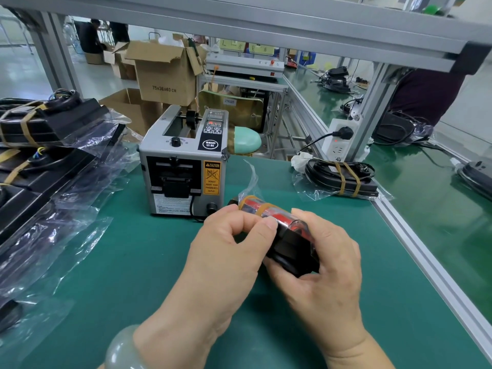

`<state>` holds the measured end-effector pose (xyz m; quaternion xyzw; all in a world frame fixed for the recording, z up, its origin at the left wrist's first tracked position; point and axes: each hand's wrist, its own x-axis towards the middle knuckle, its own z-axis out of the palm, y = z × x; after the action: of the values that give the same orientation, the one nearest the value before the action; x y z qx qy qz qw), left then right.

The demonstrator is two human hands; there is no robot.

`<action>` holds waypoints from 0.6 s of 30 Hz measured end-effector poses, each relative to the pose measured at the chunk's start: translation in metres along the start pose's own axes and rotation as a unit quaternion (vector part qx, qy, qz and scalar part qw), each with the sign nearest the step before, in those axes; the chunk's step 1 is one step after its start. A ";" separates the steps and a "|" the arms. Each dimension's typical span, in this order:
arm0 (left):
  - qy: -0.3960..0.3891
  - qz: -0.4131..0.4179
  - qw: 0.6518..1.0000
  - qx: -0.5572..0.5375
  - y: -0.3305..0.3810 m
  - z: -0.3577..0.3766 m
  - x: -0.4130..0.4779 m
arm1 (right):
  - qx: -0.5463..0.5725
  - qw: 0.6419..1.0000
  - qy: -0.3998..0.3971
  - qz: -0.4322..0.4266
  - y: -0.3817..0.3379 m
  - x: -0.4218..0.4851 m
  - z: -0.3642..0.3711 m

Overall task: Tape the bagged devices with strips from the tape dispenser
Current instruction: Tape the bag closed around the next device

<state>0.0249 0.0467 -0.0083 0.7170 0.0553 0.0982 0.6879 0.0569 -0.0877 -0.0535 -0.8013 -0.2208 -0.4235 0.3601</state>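
Both hands meet on one bagged device (pixel 286 237), black and red in clear plastic, held just above the green mat (pixel 133 262), near and right of the tape dispenser (pixel 183 166); the left hand (pixel 229 251) pinches its top edge with thumb and fingers; the right hand (pixel 324 265) curls around its near end; tan tape strips (pixel 262 209) band its far half; a taped device (pixel 340 179) lies at far right; more bagged devices (pixel 48 155) are piled at left.
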 end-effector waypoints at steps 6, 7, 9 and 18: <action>0.026 0.003 1.000 0.005 0.002 0.003 -0.001 | -0.006 1.000 -0.002 0.001 -0.001 0.000 0.000; 0.026 0.004 1.000 0.005 0.002 0.004 -0.002 | -0.006 1.000 -0.001 0.000 -0.001 0.000 0.000; 0.021 0.003 1.000 0.005 0.001 0.003 -0.002 | -0.005 1.000 0.001 -0.001 0.000 0.000 0.000; -0.019 -0.002 1.000 0.008 0.005 -0.005 0.004 | 0.007 1.000 0.006 -0.018 0.001 0.002 -0.001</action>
<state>0.0274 0.0522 -0.0032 0.7238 0.0446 0.0832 0.6835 0.0586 -0.0890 -0.0516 -0.7924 -0.2355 -0.4330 0.3594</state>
